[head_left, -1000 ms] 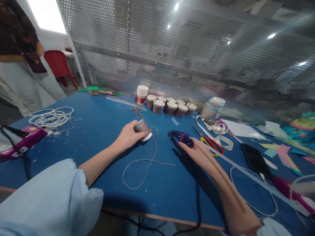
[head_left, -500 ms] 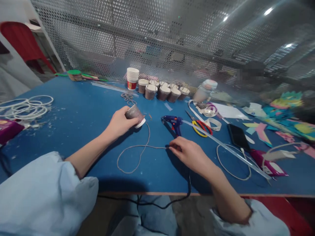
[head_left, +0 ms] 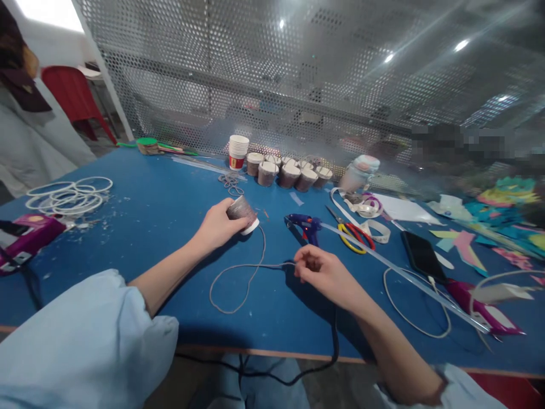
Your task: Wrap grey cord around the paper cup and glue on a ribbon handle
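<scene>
My left hand is closed around a paper cup wrapped in grey cord, which it holds tilted with the white rim toward the lower right. From the cup a loose grey cord loops across the blue table and ends at my right hand. The fingertips of that hand are pinched on the cord, just above the tabletop. Just beyond it a blue glue gun stands with a small red light on and a clear glue stick sticking out of its back.
Several cord-wrapped cups and a stack of paper cups stand at the back. Scissors, a tape measure and a phone lie to the right. White cord coils and a purple glue gun are on the left.
The camera view has shifted up and left, so everything sits lower and further right. My right hand has drawn slightly back from the blue glue gun with its fingers more curled. The left hand keeps the cup.
</scene>
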Available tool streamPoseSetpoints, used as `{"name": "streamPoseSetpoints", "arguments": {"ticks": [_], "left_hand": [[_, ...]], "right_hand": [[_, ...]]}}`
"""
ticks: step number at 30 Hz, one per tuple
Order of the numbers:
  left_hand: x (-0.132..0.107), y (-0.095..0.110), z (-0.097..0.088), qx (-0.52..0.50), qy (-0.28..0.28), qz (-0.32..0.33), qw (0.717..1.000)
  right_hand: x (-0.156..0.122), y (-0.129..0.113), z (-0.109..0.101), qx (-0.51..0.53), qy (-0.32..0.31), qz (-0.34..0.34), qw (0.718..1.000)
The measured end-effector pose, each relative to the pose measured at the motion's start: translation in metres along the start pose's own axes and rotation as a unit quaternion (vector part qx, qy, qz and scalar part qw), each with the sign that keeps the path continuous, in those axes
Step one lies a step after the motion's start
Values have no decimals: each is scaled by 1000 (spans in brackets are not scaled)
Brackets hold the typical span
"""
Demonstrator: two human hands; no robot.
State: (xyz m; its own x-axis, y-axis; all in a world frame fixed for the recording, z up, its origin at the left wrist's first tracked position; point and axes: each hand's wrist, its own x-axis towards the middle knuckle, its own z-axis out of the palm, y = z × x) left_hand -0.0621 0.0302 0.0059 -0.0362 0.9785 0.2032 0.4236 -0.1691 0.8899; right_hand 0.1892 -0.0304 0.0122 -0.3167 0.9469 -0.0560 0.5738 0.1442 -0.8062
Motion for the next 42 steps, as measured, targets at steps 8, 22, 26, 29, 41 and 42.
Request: {"name": "streamPoseSetpoints", "arguments": {"ticks": [8, 22, 26, 29, 41, 42], "left_hand": [[1, -1, 1, -4, 1, -1, 1000], [-2, 3, 0, 3, -16, -11, 1000], [-1, -1, 0, 85, -1, 36, 996], [-2, -3, 0, 218, 22, 94, 971], [-2, -9, 0, 342, -26, 142, 928], [-2, -9, 0, 329, -23, 140, 933]], "right_hand": [[-4, -13, 3, 302, -71, 31, 950], [4, -41, 1, 35, 117, -142, 982], [12, -39, 4, 72, 82, -95, 989], [22, -22, 11, -38, 75, -92, 992], [37, 18, 24, -277, 70, -183, 941], [37, 17, 24, -257, 84, -185, 945]]}}
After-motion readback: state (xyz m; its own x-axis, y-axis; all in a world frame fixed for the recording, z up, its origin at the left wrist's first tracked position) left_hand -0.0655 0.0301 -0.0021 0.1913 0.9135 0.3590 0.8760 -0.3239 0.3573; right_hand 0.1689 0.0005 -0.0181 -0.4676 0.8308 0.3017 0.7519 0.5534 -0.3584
